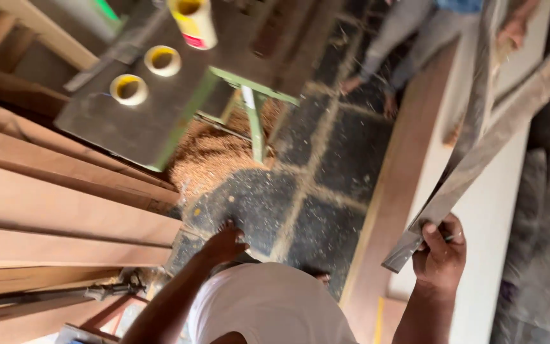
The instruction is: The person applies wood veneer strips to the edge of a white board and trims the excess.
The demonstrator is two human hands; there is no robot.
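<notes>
Dark floor tiles (326,159) with pale joints, sprinkled with sawdust, fill the middle of this workshop. At the lower right, the right hand (439,251) has its fingers (433,237) closed around the lower end of a long grey strip (479,153). The strip is thin and flat, and it runs from the hand up and to the right, toward the upper right corner. It lies across a long white panel with a brown wooden edge (396,191), which stretches from the bottom to the top of the view.

The left hand (224,243) hangs over the floor tiles with its fingers spread apart and holds nothing. Between both arms a white shirt (268,306) is visible at the bottom.

On the left, several long wooden boards (52,210) are stacked. Above them stands a dark surface on green metal legs (253,114), with two tape rolls (144,73) and a yellow container (192,22) on it. Under it lies a heap of sawdust (214,153). At the top, another person's bare feet (370,92) stand on the floor.
</notes>
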